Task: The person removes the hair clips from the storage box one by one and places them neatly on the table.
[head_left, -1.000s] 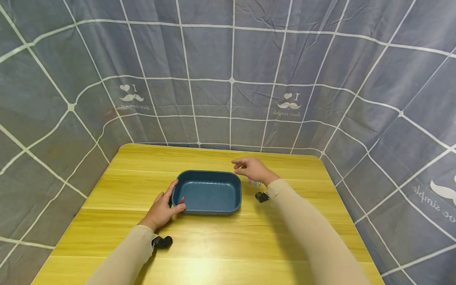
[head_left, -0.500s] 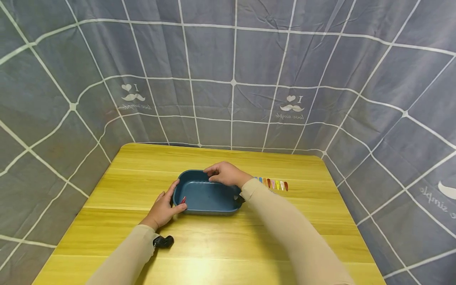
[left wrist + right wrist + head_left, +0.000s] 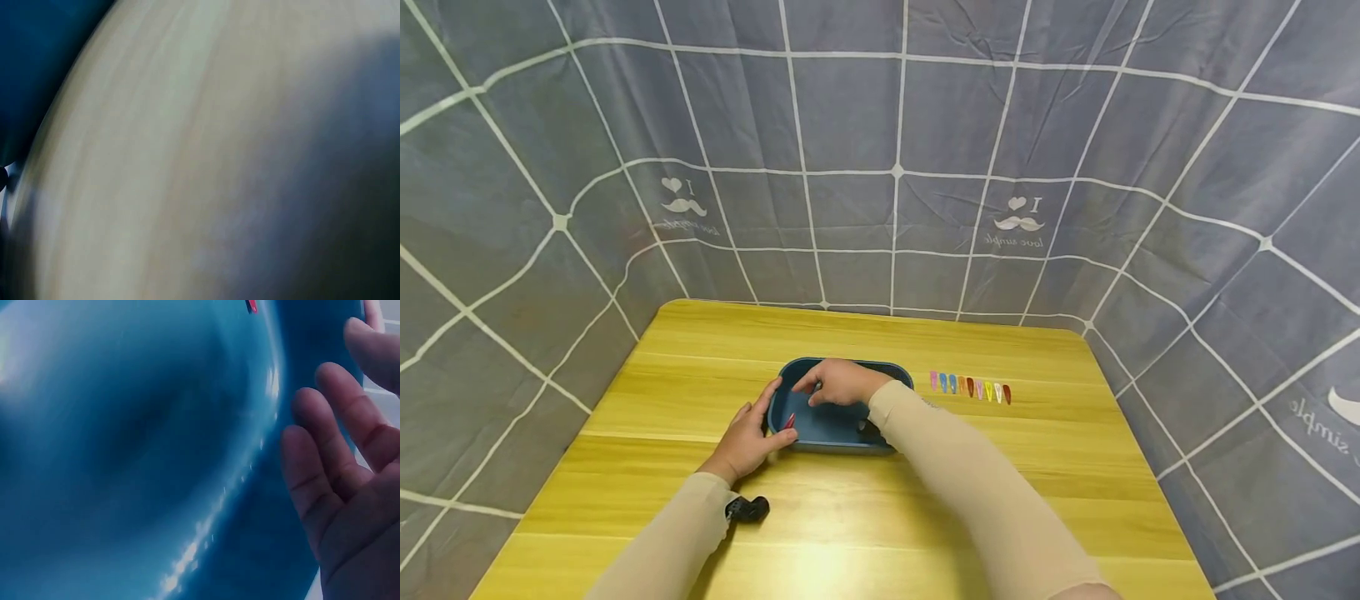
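Observation:
A dark blue rectangular basin point(image 3: 850, 448) sits mid-table. My left hand point(image 3: 747, 437) touches its near left corner, fingers straight along the left side and thumb over the front rim. Within the basin, beside that thumb, a red hair clip point(image 3: 790, 422) leans at the corner; the right wrist view also catches a red clip point(image 3: 251, 305) at its top edge. My right hand point(image 3: 838, 383) hovers over the left part of the basin, fingers loosely bent and apart. Nothing shows between them in the right wrist view, where the hand point(image 3: 350, 456) is near the basin wall.
Right of the basin, several coloured hair clips point(image 3: 971, 387) lie in a row on the wooden table point(image 3: 850, 525). A grey checked curtain point(image 3: 850, 208) stands around the table's back and sides. The left wrist view is mostly blurred.
My right hand has moved left, from beside the clip row to above the basin's left part, uncovering the row. The left hand stays at the corner.

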`<act>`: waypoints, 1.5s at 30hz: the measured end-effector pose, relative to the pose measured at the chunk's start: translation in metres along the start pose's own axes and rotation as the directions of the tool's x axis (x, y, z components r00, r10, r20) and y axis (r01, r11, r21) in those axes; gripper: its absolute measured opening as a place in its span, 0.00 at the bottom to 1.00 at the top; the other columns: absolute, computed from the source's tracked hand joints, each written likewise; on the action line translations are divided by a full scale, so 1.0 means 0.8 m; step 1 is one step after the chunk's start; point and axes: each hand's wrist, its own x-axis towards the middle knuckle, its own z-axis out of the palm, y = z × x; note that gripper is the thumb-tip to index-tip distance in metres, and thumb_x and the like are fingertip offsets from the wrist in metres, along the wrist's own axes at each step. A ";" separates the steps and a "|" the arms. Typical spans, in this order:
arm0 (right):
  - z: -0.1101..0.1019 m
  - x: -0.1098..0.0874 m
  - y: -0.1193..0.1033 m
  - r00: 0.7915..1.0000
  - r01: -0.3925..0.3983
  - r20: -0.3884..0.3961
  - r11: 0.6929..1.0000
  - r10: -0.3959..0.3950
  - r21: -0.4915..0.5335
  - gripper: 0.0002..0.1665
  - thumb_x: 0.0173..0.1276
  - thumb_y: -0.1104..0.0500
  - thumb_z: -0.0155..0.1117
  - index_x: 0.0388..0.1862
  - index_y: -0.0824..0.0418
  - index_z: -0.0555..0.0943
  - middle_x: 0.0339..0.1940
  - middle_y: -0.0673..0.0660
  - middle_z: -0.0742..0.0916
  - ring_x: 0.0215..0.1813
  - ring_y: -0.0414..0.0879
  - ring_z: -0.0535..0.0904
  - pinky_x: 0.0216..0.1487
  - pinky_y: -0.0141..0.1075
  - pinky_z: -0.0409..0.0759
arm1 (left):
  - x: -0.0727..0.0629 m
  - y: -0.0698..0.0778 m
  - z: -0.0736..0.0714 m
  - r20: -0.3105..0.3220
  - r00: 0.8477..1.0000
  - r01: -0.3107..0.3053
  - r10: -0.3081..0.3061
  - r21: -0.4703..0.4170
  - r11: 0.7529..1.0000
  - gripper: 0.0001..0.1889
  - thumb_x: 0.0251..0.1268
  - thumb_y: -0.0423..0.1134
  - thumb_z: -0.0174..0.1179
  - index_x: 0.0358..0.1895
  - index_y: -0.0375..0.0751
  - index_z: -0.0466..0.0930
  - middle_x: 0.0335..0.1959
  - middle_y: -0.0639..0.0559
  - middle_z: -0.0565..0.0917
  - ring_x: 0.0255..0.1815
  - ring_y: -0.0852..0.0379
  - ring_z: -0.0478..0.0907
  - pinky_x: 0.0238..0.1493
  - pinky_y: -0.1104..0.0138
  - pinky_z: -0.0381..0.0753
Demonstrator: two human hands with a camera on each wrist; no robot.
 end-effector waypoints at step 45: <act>0.052 0.041 -0.006 1.000 0.028 0.017 0.990 -0.026 -0.137 0.11 0.68 0.59 0.77 0.48 0.50 0.92 0.43 0.44 0.90 0.44 0.34 0.81 0.50 0.25 0.80 | -0.004 0.004 -0.003 -0.020 1.000 -0.004 0.004 0.006 1.000 0.51 0.70 0.60 0.67 0.88 0.57 0.45 0.82 0.33 0.63 0.80 0.13 0.49 0.71 0.22 0.58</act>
